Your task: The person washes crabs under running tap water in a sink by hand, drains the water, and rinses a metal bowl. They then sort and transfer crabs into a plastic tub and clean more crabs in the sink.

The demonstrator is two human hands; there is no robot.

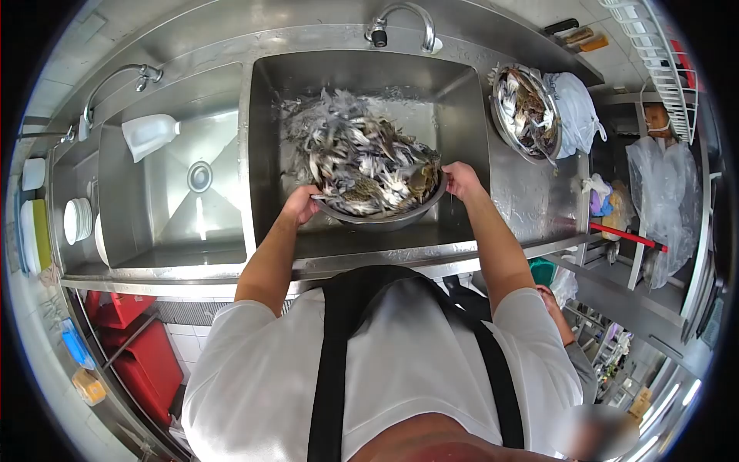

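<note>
Inside the middle sink basin (pixel 269 223), a wide metal bowl (pixel 377 223) sits near the front wall. My left hand (pixel 302 205) is closed on its left rim and my right hand (pixel 462 181) on its right rim. Crabs (pixel 362 165), or pieces of them, heap in the bowl and over its far edge, with mottled brown shells and pale legs. The far side of the heap is smeared by motion, and it hides the bowl's far rim. Whether the bowl rests on the basin floor I cannot tell.
A second metal bowl (pixel 502 127) of crabs stands on the right counter beside a white plastic bag (pixel 576 115). A faucet (pixel 408 23) arches behind the basin. In the left sink lies a white jug (pixel 150 135). Another person's arm (pixel 556 312) shows at lower right.
</note>
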